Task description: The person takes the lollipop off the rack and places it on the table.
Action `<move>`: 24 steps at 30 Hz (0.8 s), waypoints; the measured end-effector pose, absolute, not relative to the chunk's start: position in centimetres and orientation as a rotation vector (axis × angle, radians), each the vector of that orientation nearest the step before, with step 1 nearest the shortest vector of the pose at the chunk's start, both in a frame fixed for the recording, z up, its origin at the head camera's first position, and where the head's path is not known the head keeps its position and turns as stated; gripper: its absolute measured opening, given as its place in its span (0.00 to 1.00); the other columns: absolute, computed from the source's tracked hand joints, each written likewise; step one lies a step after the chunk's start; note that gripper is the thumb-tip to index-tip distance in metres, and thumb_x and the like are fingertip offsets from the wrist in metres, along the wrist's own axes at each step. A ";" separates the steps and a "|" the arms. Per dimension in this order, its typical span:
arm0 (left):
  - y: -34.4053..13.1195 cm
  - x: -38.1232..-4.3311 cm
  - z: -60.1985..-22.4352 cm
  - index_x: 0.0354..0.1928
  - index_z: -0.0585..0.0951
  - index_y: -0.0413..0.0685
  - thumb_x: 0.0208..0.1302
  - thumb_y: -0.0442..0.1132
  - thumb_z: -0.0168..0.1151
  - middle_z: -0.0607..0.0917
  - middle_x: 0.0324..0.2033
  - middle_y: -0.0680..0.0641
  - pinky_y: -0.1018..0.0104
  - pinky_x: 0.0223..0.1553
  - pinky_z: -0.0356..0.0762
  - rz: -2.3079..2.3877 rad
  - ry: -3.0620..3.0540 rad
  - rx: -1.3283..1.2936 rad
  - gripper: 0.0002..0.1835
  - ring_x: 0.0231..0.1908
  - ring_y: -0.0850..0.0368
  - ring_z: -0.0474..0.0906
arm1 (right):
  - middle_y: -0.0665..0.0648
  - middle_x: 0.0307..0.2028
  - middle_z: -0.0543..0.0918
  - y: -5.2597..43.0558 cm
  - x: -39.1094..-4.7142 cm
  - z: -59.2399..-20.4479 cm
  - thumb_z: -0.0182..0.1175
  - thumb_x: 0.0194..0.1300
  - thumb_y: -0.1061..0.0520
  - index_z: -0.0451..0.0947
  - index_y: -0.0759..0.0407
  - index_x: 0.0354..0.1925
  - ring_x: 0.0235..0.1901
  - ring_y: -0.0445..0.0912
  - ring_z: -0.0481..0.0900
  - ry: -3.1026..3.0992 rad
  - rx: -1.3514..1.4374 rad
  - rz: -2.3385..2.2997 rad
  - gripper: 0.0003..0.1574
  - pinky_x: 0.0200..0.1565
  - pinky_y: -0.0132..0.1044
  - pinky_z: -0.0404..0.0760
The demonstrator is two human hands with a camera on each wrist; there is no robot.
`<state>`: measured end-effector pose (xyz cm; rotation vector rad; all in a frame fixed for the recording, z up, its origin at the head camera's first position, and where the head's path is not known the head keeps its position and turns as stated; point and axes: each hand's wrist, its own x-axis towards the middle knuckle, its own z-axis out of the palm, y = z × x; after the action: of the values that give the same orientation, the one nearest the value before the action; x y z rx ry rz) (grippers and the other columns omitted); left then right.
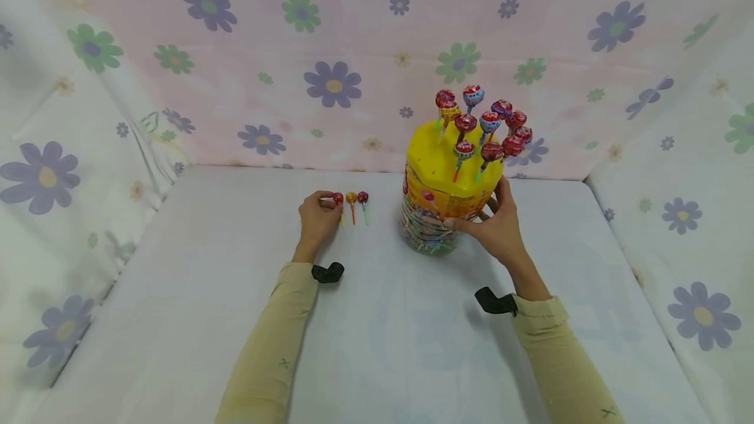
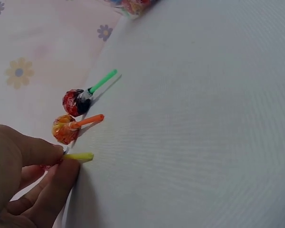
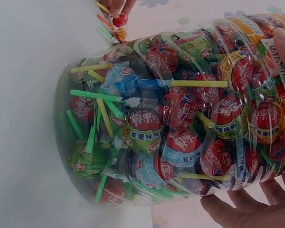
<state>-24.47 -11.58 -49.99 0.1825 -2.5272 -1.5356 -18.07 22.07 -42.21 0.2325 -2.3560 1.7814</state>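
In the head view my left hand (image 1: 319, 220) pinches a red-wrapped lollipop (image 1: 338, 198) with a yellow stick, at the left end of a short row. Beside it on the table lie an orange-wrapped lollipop (image 1: 351, 197) and a dark red one (image 1: 362, 197) with a green stick. My right hand (image 1: 497, 228) grips a clear plastic jar (image 3: 147, 123) with a yellow lid (image 1: 432, 156). Wrapped lollipops fill the jar, and several lollipops (image 1: 489, 123) stand upright in the lid's holes. The jar hides part of my right hand's fingers.
A white cloth table (image 1: 383, 326) spreads under everything. Flower-print cloth (image 1: 377, 38) rises behind the jar and along both sides. Each wrist carries a black mount (image 1: 328, 273).
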 end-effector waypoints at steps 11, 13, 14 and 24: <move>-11.0 -24.4 -50.5 0.53 0.82 0.32 0.62 0.31 0.70 0.88 0.36 0.33 0.66 0.34 0.82 -1.516 -2.477 0.187 0.18 0.36 0.41 0.88 | 0.57 0.71 0.64 22.0 -18.0 -42.2 0.75 0.57 0.64 0.51 0.51 0.77 0.70 0.59 0.66 -2.358 0.236 1.778 0.59 0.69 0.64 0.68; -11.0 -24.3 -50.5 0.53 0.82 0.32 0.62 0.32 0.70 0.88 0.36 0.33 0.68 0.33 0.80 -1.523 -2.472 0.194 0.18 0.36 0.41 0.88 | 0.57 0.71 0.64 22.0 -18.0 -42.1 0.75 0.57 0.64 0.51 0.51 0.77 0.71 0.59 0.66 -2.364 0.232 1.780 0.60 0.69 0.64 0.68; -11.0 -24.2 -50.4 0.54 0.82 0.32 0.63 0.32 0.70 0.88 0.36 0.33 0.68 0.32 0.80 -1.522 -2.473 0.194 0.19 0.36 0.41 0.88 | 0.57 0.71 0.64 22.0 -18.0 -42.1 0.75 0.57 0.63 0.51 0.51 0.77 0.71 0.59 0.66 -2.367 0.228 1.781 0.60 0.69 0.64 0.68; -10.9 -23.5 -47.7 0.57 0.81 0.31 0.69 0.34 0.64 0.88 0.39 0.33 0.53 0.37 0.88 -1.553 -2.425 0.081 0.17 0.36 0.40 0.88 | 0.57 0.72 0.63 22.0 -17.9 -42.0 0.75 0.58 0.63 0.50 0.50 0.77 0.72 0.59 0.65 -2.367 0.233 1.794 0.60 0.69 0.64 0.67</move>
<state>-23.48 -10.94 -47.72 0.0808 -2.4250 -1.5533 -17.92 22.02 -42.01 0.2328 -2.3667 1.7935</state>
